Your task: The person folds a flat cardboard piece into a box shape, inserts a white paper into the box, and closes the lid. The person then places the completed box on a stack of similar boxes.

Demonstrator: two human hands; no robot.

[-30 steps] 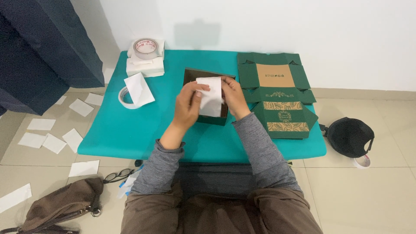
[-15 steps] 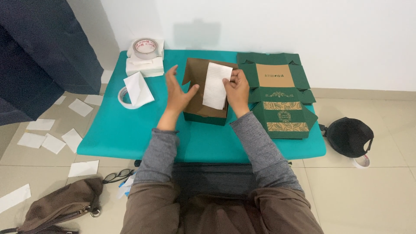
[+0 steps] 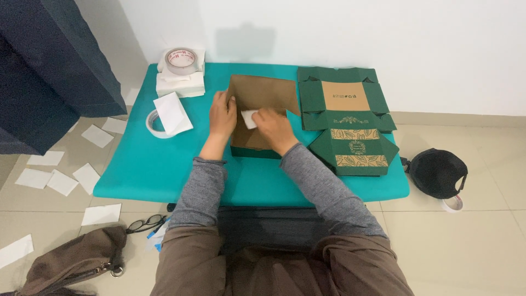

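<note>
Your low teal rectangular table (image 3: 164, 170) carries the work, and judging by how things lie you are about midway: the open green cardboard box with the brown inside (image 3: 257, 118) stands folded up at the table's middle with its lid still raised, and the white paper sheet (image 3: 249, 118) is going down inside it, not yet lying flat. Your left hand (image 3: 222, 115) has its fingers curled over the box's left wall, gripping it; your right hand (image 3: 272, 127) pinches the sheet's edge within the box. Left to do, as far as I can judge, is shutting the lid, and one flat unfolded green box blank (image 3: 342, 98) lies untouched to the right, with one closed green box with gold leaf print (image 3: 355, 152) in front of it. Counted: three boxes in all, two tape rolls (image 3: 181, 57), about eight loose white sheets on the tiled floor (image 3: 482, 235), one black cap (image 3: 436, 172).
</note>
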